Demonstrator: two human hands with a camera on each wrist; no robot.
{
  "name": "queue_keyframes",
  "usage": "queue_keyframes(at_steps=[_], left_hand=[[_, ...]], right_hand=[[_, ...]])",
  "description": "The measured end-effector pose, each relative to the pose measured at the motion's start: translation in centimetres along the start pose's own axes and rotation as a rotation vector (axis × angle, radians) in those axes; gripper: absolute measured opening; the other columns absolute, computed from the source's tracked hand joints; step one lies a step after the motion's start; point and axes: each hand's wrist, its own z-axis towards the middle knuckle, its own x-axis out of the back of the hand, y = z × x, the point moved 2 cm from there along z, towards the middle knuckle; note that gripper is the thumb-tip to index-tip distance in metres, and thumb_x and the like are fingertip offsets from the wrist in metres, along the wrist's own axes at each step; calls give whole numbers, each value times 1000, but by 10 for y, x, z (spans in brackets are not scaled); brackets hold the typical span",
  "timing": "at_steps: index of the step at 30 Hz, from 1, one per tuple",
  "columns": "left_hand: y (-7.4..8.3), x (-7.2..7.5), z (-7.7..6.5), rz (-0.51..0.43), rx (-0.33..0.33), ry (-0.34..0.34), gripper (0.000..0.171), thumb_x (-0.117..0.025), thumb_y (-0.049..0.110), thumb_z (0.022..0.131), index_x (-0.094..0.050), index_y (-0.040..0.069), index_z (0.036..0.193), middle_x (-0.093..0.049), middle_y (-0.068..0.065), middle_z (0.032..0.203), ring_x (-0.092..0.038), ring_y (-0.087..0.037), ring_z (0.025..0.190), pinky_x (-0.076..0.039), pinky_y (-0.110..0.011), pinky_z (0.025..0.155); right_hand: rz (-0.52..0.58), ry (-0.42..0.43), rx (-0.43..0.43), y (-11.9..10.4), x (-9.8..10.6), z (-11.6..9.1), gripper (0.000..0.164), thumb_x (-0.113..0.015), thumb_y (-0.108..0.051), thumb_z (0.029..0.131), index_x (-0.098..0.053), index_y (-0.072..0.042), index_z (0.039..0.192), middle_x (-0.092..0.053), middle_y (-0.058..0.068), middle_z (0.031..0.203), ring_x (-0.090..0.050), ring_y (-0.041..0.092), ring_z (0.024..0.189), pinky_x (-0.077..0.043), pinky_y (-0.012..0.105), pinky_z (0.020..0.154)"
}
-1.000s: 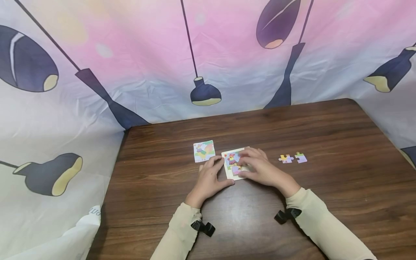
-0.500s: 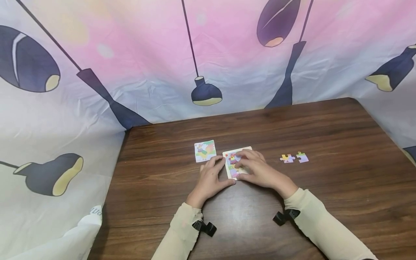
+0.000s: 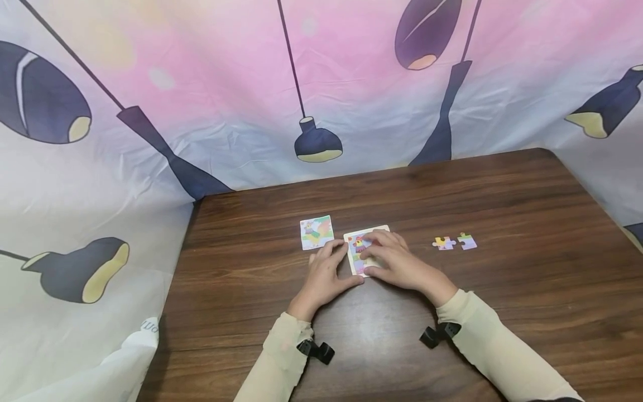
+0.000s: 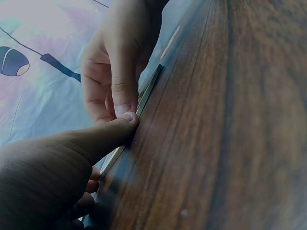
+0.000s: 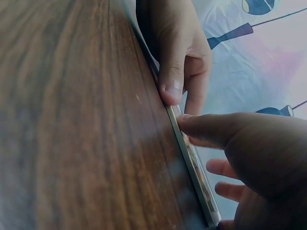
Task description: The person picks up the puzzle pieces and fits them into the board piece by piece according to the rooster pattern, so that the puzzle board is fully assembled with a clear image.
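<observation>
A small square jigsaw puzzle board (image 3: 353, 272) with a pale rim and a bright rooster picture lies on the table. My left hand (image 3: 322, 277) holds it, fingertips at the left edge and thumb at the near left corner. My right hand (image 3: 402, 261) reaches over the board from the right and covers much of it. Its thumb and fingertips hold a jigsaw piece (image 3: 359, 266) down in the lower left of the picture, mostly hidden under them. In the right wrist view, the right thumb (image 5: 201, 128) bears on the top of the board's edge.
Two loose jigsaw pieces, one yellow and lilac (image 3: 444, 243), one green and lilac (image 3: 467, 241), lie to the right. A square rooster picture card (image 3: 317, 233) lies behind the left hand. A printed cloth (image 3: 241, 111) hangs behind the brown wooden table (image 3: 502, 206).
The jigsaw piece under my right fingers has gone from lying skewed on the picture to sitting low in the board's lower left. My left hand has stayed at the board's edge.
</observation>
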Motion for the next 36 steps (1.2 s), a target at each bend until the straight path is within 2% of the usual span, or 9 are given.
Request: queue_keyframes(at_steps=[5, 10, 14, 21, 25, 28, 30, 33, 36], left_hand=[[0, 0, 1, -4, -8, 2, 87, -87, 47, 86, -55, -1, 151, -50, -16, 153, -51, -35, 138, -38, -50, 94], [0, -1, 4, -10, -15, -11, 89, -87, 47, 86, -53, -1, 153, -49, -16, 154, -49, -34, 140, -37, -50, 95], [0, -1, 5, -10, -13, -13, 90, -88, 47, 85, -54, -1, 152, -49, -16, 154, -49, -34, 140, -37, -51, 97], [-2, 0, 1, -24, 1, -8, 89, -88, 47, 86, -53, -1, 153, -49, -16, 154, -49, -35, 140, -37, -52, 98], [-3, -1, 1, -23, 7, -17, 89, -87, 47, 87, -53, 0, 153, -48, -16, 156, -48, -35, 141, -37, -53, 99], [-2, -2, 2, -23, 0, -12, 87, -86, 46, 87, -53, -1, 153, -48, -16, 156, -49, -35, 141, -37, -53, 98], [-1, -1, 3, -19, -4, -6, 86, -86, 45, 88, -53, -1, 152, -49, -16, 155, -50, -35, 140, -37, -53, 98], [0, -1, 2, -17, 8, -14, 86, -86, 45, 88, -53, -1, 153, -48, -16, 156, -49, -34, 140, -37, -52, 98], [0, 0, 0, -25, 17, -19, 86, -86, 45, 87, -54, -1, 152, -48, -16, 155, -49, -34, 140, -37, -52, 98]], right_hand=[[-14, -31, -6, -3, 0, 0, 24, -81, -22, 95, -80, -19, 119, -57, 15, 144, -44, 37, 140, -19, 74, 113], [-38, -30, -62, -5, 1, 0, 23, -82, -22, 94, -81, -20, 117, -56, 18, 147, -36, 46, 147, -13, 78, 113], [-30, -13, -100, -6, 2, 1, 20, -83, -21, 92, -82, -19, 112, -57, 18, 147, -32, 48, 150, -10, 79, 114], [-23, -8, -118, -9, -2, 4, 15, -82, -21, 93, -84, -20, 108, -59, 17, 145, -31, 49, 150, -10, 79, 113], [-3, -10, -99, -9, 1, 3, 21, -80, -18, 94, -83, -18, 115, -57, 18, 148, -30, 49, 151, -9, 79, 114], [45, 37, -77, -1, 11, 0, 26, -79, -16, 94, -80, -15, 120, -55, 20, 150, -30, 51, 150, -8, 78, 115], [78, 98, -65, 7, 22, -3, 26, -80, -15, 93, -79, -12, 119, -56, 22, 150, -31, 52, 149, -10, 78, 115], [113, 201, -73, 23, 37, -13, 27, -84, -14, 91, -79, -9, 117, -58, 22, 146, -33, 53, 147, -15, 76, 115], [139, 264, -99, 36, 48, -28, 32, -86, -13, 89, -79, -10, 120, -60, 19, 144, -36, 50, 146, -22, 74, 113]])
